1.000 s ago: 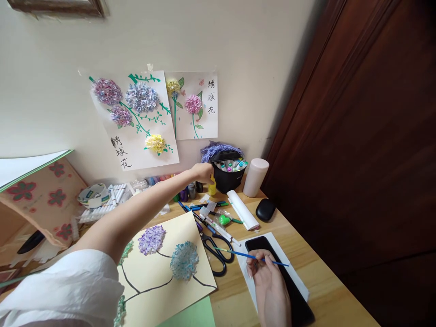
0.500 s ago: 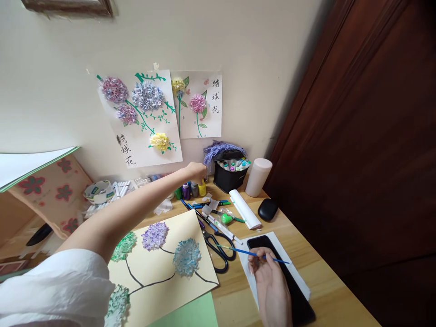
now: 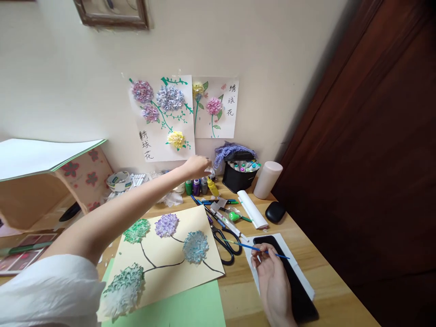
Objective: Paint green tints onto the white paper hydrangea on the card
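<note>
One wooden bench (image 3: pixel 327 290) carries our cream sheet (image 3: pixel 170 286) of crinkled flowers and a black phone (image 3: pixel 301 293). Our left hand (image 3: pixel 199 167) reaches just above the tilted yellow paint bottle (image 3: pixel 213 187), its grip unclear to us; our right hand (image 3: pixel 274 284) pinches a blue paintbrush (image 3: pixel 248 246) above the phone.

Pale, plain wall (image 3: pixel 265 41) with a brown-framed picture (image 3: pixel 114 12), cut off at the top. At right, a dark reddish-brown wooden panel (image 3: pixel 368 150) leans diagonally through the view. Below, a light wood-grain tabletop (image 3: pixel 323 272) meets the wall. Soft light leaves the right side shadowed.
</note>
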Action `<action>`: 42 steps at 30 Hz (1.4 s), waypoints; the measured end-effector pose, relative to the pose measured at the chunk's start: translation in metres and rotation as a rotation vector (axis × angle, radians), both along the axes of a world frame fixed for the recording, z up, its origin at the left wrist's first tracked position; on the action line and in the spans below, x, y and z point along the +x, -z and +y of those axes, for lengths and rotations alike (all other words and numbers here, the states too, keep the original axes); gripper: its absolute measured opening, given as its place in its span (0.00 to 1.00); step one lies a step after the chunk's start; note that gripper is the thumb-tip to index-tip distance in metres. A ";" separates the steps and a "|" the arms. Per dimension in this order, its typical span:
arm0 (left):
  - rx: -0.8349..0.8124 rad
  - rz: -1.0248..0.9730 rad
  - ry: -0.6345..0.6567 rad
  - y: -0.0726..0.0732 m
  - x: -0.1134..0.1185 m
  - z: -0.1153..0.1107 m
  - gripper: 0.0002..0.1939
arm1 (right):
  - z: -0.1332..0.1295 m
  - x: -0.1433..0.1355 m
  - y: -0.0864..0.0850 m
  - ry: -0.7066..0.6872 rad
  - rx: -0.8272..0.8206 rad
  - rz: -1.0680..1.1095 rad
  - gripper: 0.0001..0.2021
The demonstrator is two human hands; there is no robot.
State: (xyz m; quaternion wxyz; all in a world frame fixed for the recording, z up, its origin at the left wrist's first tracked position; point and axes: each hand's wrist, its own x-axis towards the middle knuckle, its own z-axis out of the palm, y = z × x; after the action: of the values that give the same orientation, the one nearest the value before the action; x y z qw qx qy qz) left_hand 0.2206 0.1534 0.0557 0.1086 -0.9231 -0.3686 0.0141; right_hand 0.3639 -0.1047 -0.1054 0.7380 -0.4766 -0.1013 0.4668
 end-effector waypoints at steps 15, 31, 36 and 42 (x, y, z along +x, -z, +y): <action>-0.115 0.040 -0.094 0.033 -0.070 -0.049 0.13 | -0.002 -0.009 0.005 -0.068 0.025 0.088 0.11; -0.279 0.045 -0.325 0.119 -0.026 -0.021 0.19 | -0.001 -0.003 0.000 -0.089 -0.006 0.154 0.13; -0.220 -0.036 -0.257 0.116 -0.027 -0.021 0.18 | 0.000 -0.003 0.003 -0.106 -0.020 0.193 0.14; -0.102 -0.095 -0.133 0.099 -0.009 -0.025 0.12 | 0.002 -0.001 0.004 -0.111 -0.006 0.199 0.13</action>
State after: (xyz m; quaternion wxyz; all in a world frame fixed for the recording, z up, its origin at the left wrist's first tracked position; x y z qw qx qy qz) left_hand 0.2113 0.1287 -0.0436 0.0426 -0.9005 -0.4328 -0.0040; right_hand 0.3628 -0.1023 -0.1090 0.7159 -0.4236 -0.0525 0.5524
